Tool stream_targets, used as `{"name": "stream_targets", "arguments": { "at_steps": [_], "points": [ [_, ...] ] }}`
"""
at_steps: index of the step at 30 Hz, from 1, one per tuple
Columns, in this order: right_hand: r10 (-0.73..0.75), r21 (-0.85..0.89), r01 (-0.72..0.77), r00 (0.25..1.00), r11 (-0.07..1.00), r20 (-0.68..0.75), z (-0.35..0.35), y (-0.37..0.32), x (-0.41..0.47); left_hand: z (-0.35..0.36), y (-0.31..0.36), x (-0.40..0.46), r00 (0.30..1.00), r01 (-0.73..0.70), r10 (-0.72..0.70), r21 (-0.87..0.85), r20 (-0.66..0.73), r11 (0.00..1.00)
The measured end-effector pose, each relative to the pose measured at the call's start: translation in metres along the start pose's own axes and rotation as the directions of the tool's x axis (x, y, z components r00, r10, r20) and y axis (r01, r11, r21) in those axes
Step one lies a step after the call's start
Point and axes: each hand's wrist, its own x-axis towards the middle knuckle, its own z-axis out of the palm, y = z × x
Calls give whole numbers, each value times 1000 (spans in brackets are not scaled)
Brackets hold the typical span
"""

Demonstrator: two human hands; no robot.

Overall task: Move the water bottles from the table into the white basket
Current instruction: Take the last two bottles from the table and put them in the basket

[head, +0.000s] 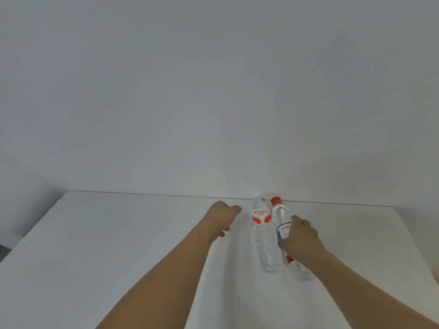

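White desk (118, 233) against a bare wall: both bottles stand touching at its 1 o'clock. Your right hand (300, 236) wraps the red-capped bottle (281, 214); your left hand (219, 216), loosely curled and empty, nears the white-capped bottle (261, 224). No basket shows, so lift, then find it.

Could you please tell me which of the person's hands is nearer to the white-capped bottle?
Left. The left hand hovers just beside the white-capped bottle, not touching it; the right hand wraps the red-capped bottle on its far side.
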Motion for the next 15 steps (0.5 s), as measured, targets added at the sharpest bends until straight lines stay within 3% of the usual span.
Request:
{"name": "stream_targets", "arguments": {
  "at_steps": [4, 9, 15],
  "points": [
    [38, 32, -38, 999, 999, -2, 22, 10, 35, 54, 14, 53, 997, 42, -45, 39, 66, 998],
    [13, 9, -12, 996, 1000, -84, 34, 23, 56, 90, 24, 87, 996, -57, 43, 195, 77, 979],
    [8, -54, -18, 982, 998, -188, 39, 22, 53, 62, -5, 91, 989, 103, -127, 259, 75, 960]
  ]
}}
